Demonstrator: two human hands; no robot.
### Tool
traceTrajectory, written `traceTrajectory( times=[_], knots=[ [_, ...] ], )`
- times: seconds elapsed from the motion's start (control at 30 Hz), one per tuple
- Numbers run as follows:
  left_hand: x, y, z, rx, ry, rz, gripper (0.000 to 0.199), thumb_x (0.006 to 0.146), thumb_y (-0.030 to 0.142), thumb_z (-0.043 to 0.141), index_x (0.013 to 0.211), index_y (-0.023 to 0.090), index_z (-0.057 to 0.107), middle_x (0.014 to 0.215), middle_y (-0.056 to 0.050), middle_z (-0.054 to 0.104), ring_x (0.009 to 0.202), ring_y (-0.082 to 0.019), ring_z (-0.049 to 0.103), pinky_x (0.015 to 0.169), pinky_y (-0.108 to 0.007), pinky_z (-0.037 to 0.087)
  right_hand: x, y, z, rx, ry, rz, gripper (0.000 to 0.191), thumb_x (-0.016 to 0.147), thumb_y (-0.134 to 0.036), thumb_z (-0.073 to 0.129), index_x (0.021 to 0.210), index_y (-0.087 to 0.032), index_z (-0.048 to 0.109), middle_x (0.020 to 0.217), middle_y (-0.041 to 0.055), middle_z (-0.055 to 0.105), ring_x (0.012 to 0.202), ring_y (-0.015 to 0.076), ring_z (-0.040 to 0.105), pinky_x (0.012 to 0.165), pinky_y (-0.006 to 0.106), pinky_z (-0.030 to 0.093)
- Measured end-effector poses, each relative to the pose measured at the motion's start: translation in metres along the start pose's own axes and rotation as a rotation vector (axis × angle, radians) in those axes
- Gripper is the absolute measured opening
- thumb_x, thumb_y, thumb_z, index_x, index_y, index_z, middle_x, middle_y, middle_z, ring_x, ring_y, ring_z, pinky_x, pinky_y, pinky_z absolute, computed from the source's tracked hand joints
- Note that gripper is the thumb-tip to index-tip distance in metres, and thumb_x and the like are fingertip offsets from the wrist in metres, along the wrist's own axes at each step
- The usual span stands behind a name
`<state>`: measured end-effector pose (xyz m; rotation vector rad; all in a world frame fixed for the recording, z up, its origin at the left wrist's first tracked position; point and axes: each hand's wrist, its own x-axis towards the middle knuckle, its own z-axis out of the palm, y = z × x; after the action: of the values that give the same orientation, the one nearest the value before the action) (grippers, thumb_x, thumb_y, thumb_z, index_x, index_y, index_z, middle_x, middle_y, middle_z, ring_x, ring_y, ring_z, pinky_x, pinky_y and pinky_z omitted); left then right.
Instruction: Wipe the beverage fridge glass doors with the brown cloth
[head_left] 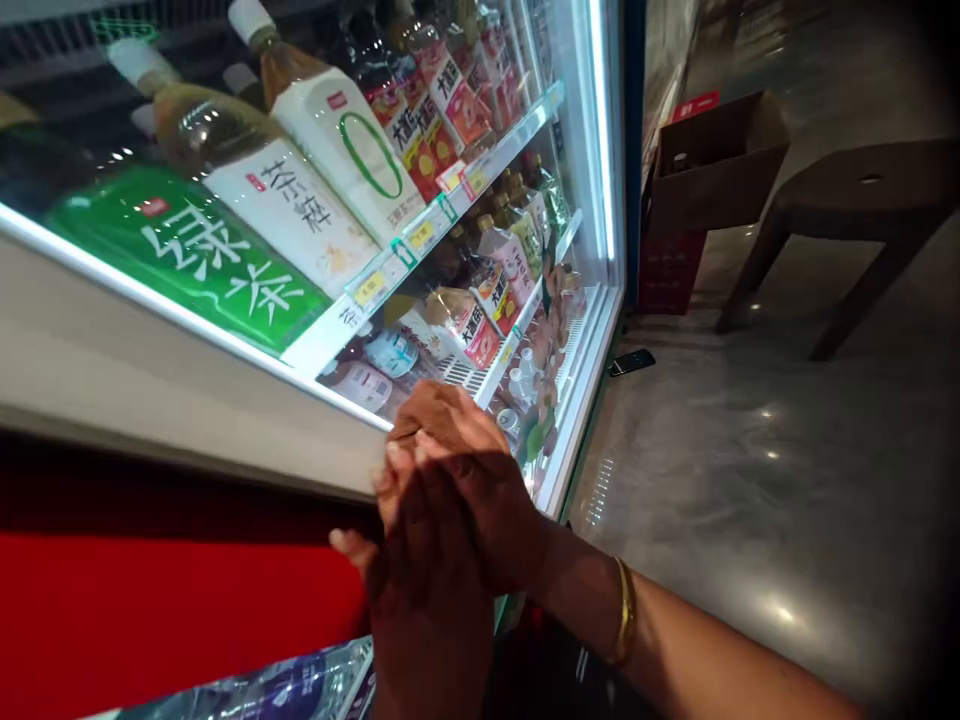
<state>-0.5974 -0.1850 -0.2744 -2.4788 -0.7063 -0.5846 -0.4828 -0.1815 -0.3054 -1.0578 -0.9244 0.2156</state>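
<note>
My left hand reaches up from the bottom, back towards me, its fingers stretched and one digit spread to the left. Overlapping its fingertips is my right hand, with a gold bangle on the wrist. The right fingers are bent, and what lies under them is hidden. Both hands are at the pale edge panel of a lit drinks cooler. Close by, behind the panel, are a green-labelled tea bottle, a white-labelled bottle and smaller bottles on lower shelves.
Shelf rails carry price tags. A red panel and packed water bottles are at lower left. On the right, a cardboard box, a stool and a dark phone-like object stand or lie on the shiny floor.
</note>
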Motion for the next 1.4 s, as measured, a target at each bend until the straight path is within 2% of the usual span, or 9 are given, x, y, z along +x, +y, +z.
traceTrajectory(
  times=[0.1, 0.2, 0.37, 0.57, 0.73, 0.9, 1.07, 1.2, 1.4],
  knots=[
    [0.029, -0.001, -0.016, -0.019, -0.021, -0.062, 0.076, 0.099, 0.009, 0.04, 0.167, 0.011, 0.005, 0.17, -0.027, 0.021, 0.16, -0.04, 0.008, 0.128, -0.072, 0.012, 0.031, -0.027, -0.016, 0.019, -0.082, -0.012, 0.04, 0.106, -0.037, 0.051, 0.146, -0.041, 0.059, 0.16, -0.0086, 0.05, 0.156, 0.0174, 0.035, 0.129, 0.04, 0.038],
    [0.06, 0.007, -0.027, -0.029, -0.087, -0.017, 0.075, 0.1, 0.008, 0.036, 0.166, 0.008, 0.001, 0.169, -0.028, 0.023, 0.161, -0.036, 0.008, 0.128, -0.071, 0.006, 0.048, -0.027, -0.027, -0.039, -0.027, 0.014, 0.038, 0.105, -0.04, 0.052, 0.142, -0.039, 0.063, 0.157, -0.0052, 0.054, 0.156, 0.0186, 0.035, 0.132, 0.043, 0.03],
    [0.076, 0.01, -0.046, -0.016, -0.172, -0.046, 0.076, 0.099, 0.008, 0.041, 0.166, 0.007, 0.004, 0.169, -0.028, 0.022, 0.161, -0.037, 0.003, 0.128, -0.07, 0.011, 0.055, -0.032, -0.019, -0.036, 0.001, 0.168, 0.041, 0.106, -0.038, 0.051, 0.146, -0.035, 0.059, 0.151, 0.0014, 0.06, 0.142, 0.015, 0.054, 0.123, 0.033, 0.046],
    [0.117, -0.005, -0.081, -0.076, -0.274, -0.139, 0.081, 0.098, 0.012, 0.049, 0.165, 0.006, 0.003, 0.17, -0.032, 0.007, 0.159, -0.045, 0.005, 0.126, -0.074, 0.014, 0.115, -0.066, -0.027, -0.18, -0.127, -0.223, 0.044, 0.106, -0.03, 0.052, 0.15, -0.028, 0.056, 0.157, 0.0015, 0.054, 0.16, 0.0171, 0.025, 0.134, 0.038, 0.028],
    [0.16, -0.003, -0.092, -0.043, -0.279, -0.109, 0.078, 0.101, 0.017, 0.045, 0.166, 0.011, 0.003, 0.169, -0.029, 0.019, 0.161, -0.042, 0.008, 0.125, -0.076, 0.002, 0.123, -0.068, -0.035, -0.227, -0.075, -0.051, 0.056, 0.106, -0.026, 0.049, 0.161, -0.033, 0.039, 0.166, 0.0009, 0.042, 0.161, 0.0164, 0.02, 0.134, 0.044, 0.027],
    [0.165, -0.023, -0.122, 0.009, -0.4, -0.145, 0.073, 0.103, 0.027, 0.047, 0.167, 0.011, 0.014, 0.17, -0.027, 0.022, 0.16, -0.042, 0.019, 0.125, -0.074, 0.009, 0.124, -0.084, -0.022, -0.242, -0.092, -0.042, 0.058, 0.105, -0.024, 0.051, 0.161, -0.032, 0.039, 0.166, -0.0004, 0.042, 0.163, 0.0176, 0.01, 0.133, 0.044, 0.029],
    [0.166, -0.039, -0.153, 0.054, -0.273, -0.329, 0.085, 0.102, 0.048, 0.051, 0.167, 0.008, 0.013, 0.172, -0.029, 0.014, 0.162, -0.045, 0.003, 0.125, -0.075, 0.001, 0.16, -0.098, -0.034, -0.253, -0.191, -0.187, 0.048, 0.107, -0.027, 0.048, 0.154, -0.031, 0.05, 0.166, -0.0031, 0.041, 0.163, 0.0167, 0.01, 0.134, 0.04, 0.027],
    [0.167, -0.04, -0.149, 0.012, -0.367, -0.408, 0.081, 0.1, 0.045, 0.054, 0.166, 0.01, 0.022, 0.171, -0.033, 0.013, 0.16, -0.049, -0.006, 0.117, -0.083, -0.007, 0.154, -0.101, -0.036, -0.292, -0.154, -0.062, 0.046, 0.106, -0.023, 0.046, 0.152, -0.025, 0.054, 0.163, 0.0036, 0.047, 0.163, 0.0194, 0.005, 0.132, 0.046, 0.032],
    [0.166, -0.039, -0.142, -0.033, -0.408, -0.498, 0.069, 0.099, 0.038, 0.053, 0.159, 0.007, 0.039, 0.167, -0.037, 0.022, 0.159, -0.054, 0.0, 0.113, -0.088, -0.007, 0.163, -0.118, -0.035, -0.257, -0.357, -0.283, 0.052, 0.105, -0.025, 0.052, 0.156, -0.027, 0.047, 0.163, 0.0009, 0.046, 0.159, 0.0167, 0.027, 0.135, 0.044, 0.022]
  ],
)
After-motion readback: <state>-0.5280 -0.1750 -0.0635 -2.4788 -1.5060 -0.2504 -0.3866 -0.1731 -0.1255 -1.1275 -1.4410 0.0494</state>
